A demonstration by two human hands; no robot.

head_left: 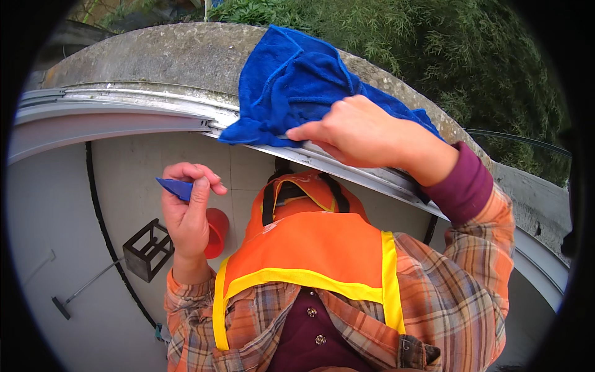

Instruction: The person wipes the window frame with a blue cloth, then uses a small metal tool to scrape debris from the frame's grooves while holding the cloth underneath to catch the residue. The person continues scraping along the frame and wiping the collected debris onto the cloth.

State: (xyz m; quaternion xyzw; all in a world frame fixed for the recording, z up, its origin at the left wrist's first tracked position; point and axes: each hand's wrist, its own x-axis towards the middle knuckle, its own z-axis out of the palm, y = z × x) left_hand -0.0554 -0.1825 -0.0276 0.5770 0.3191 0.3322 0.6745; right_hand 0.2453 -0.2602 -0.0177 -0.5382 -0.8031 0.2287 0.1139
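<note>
My left hand is raised over the floor with its fingers closed on a small flat blue plastic piece with a pointed end, perhaps a scraper. A blue towel lies bunched over the concrete ledge and the white window track. My right hand rests on the towel, its fingers curled and the index finger pressing the cloth down at the track. The thumb and the other fingertips of that hand are mostly hidden.
A red bucket and a dark open-framed stool stand on the floor to the left. Farther left is a long-handled floor tool. The concrete ledge curves along the far side, with green bushes beyond. I wear an orange apron.
</note>
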